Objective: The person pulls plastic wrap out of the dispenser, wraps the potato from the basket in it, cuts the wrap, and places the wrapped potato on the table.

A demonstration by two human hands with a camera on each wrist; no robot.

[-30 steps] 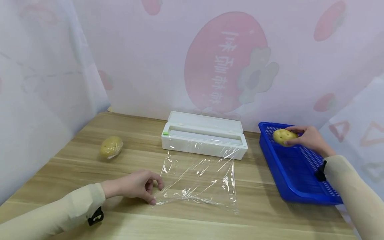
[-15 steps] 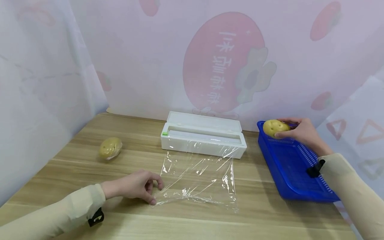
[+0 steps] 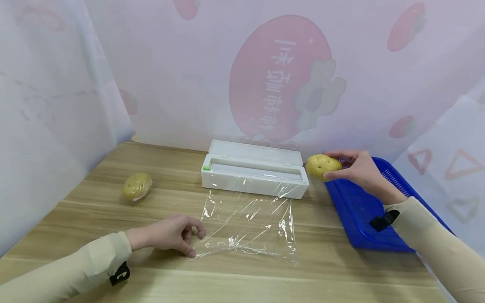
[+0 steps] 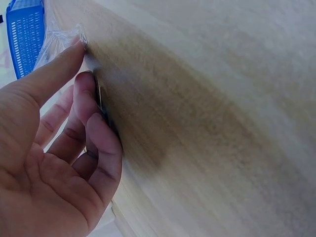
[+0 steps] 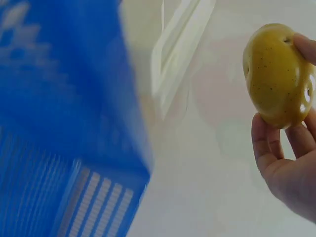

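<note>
A yellow potato [image 3: 321, 165] is held by my right hand [image 3: 360, 174], thumb on one side and fingers on the other, above the table between the basket and the dispenser. In the right wrist view the potato [image 5: 276, 76] shows small dark pits. A sheet of cling film [image 3: 248, 227] runs from a white dispenser box [image 3: 254, 185] toward the front of the table. My left hand [image 3: 168, 233] rests at the film's front left corner. Its thumb, stretched out, presses the film's edge in the left wrist view, and the other fingers bend loosely apart from it.
A blue plastic basket [image 3: 342, 223] stands at the right, under my right forearm. Another potato [image 3: 137, 186], wrapped in film, lies at the left on the wooden table [image 3: 170, 282]. The dispenser's lid [image 3: 255, 151] leans back, near the patterned cloth [image 3: 182, 84] behind the table.
My right hand has carried the potato up and left, from over the basket to beside the dispenser's right end. The left hand and film have stayed in place.
</note>
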